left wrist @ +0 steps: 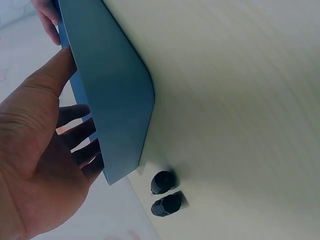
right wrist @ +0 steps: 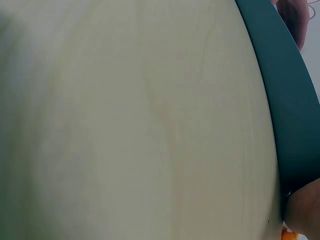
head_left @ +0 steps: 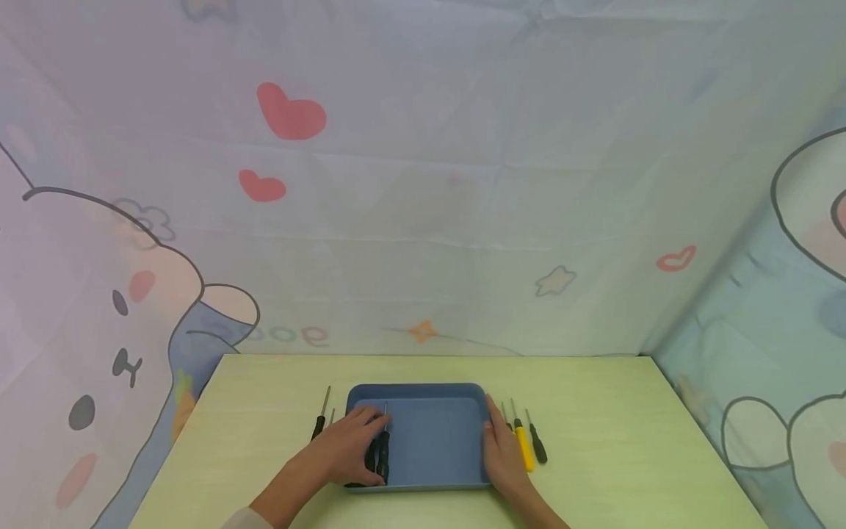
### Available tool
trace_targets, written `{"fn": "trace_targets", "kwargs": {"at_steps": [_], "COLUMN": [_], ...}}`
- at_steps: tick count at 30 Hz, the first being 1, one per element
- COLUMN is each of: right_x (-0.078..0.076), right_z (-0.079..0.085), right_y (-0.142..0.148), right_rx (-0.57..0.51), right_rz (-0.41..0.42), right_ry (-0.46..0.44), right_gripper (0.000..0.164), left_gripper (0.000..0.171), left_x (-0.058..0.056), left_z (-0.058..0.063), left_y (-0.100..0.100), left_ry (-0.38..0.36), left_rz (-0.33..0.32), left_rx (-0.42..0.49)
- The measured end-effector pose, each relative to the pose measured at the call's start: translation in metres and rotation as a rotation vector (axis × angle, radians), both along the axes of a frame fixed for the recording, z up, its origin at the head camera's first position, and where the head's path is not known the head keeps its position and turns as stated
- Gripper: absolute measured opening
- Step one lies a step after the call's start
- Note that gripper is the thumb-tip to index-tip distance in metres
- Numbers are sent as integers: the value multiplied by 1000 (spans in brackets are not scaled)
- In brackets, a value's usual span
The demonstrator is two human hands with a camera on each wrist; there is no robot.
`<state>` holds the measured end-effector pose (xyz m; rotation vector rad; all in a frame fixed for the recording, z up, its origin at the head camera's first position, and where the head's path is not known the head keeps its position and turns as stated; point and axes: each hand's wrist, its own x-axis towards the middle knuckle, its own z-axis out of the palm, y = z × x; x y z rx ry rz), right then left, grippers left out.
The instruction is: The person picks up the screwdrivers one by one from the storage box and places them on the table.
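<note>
A blue rectangular tray (head_left: 436, 441) rests on the table in front of me. Over its left side is my left hand (head_left: 346, 448), thumb and fingers spread apart, reaching past the rim. Between them, inside the tray, lie black-handled screwdrivers (head_left: 383, 459), partly covered by the hand. In the left wrist view the fingertips of the left hand (left wrist: 45, 145) disappear behind the tray wall (left wrist: 110, 95). My right hand (head_left: 505, 455) holds the tray's right edge, its thumb at the rim and fingers along the outside. Only a bit of that hand (right wrist: 305, 212) shows in the right wrist view.
Left of the tray lie more screwdrivers, one with a black handle (head_left: 319, 427). To its right are a yellow-handled screwdriver (head_left: 523, 448), a black-handled one (head_left: 538, 447) and another partly hidden by the right hand. A patterned cloth backdrop (head_left: 423, 184) rises behind the table (head_left: 595, 441).
</note>
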<state>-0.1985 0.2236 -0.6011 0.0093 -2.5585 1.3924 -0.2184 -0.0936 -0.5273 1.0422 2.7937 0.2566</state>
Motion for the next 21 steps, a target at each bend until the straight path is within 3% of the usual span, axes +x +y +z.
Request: {"fn": "trace_targets", "kwargs": {"at_steps": [12, 21], "right_x": [-1, 0], "right_z": [-1, 1], "right_y": [0, 0], "right_rx": [-3, -3], "right_rz": [4, -4], "right_ry": [-24, -39], "right_gripper": [51, 51], "left_gripper": [92, 92], "left_x": [-5, -4], "left_z": [-6, -1], "left_y": [4, 8], "left_ry": [-11, -11], "left_rz": [-6, -34], "left_rx": [-20, -11]}}
